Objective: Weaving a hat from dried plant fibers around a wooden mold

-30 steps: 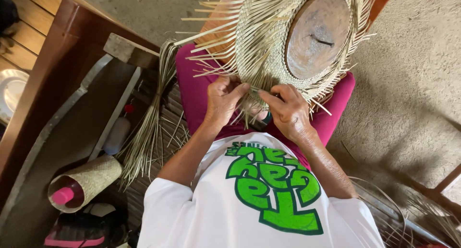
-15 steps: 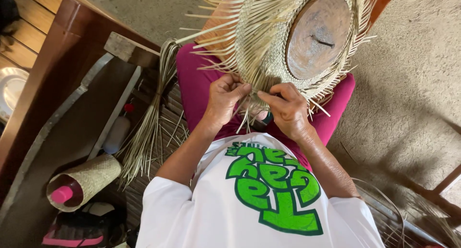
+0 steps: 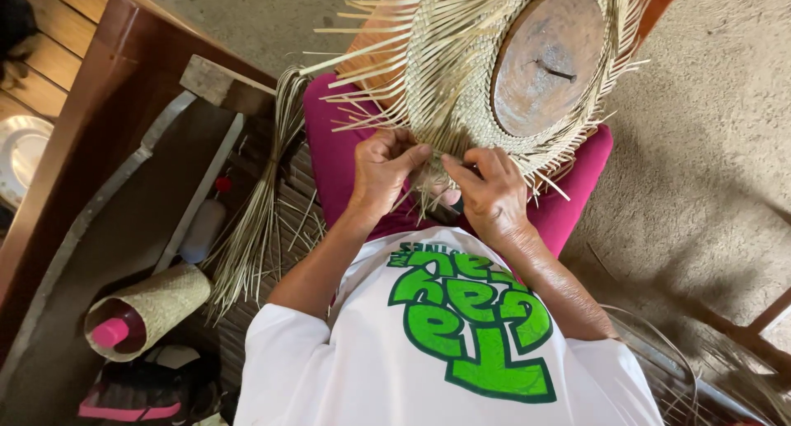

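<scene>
— Two hands are seen in the head view; what is hidden there?

— The top of the half-woven pale straw hat (image 3: 461, 72) is cut off by the upper edge, and its crown is filled by a round brown wooden block (image 3: 548, 59). The exact strands being worked are masked by the fingers, so they cannot be told apart.

— How is the hat held?

— Its near brim edge is pinched by the left hand (image 3: 383, 170) and by the right hand (image 3: 490, 195), both closed on loose straw ends. The hat is rested on the lap, over magenta trousers (image 3: 329, 154), just above both hands.

— And beside it?

— A bundle of loose straw (image 3: 255, 220) is laid to the left, near a woven straw cylinder (image 3: 152, 306) whose inside is hard to make out.
</scene>
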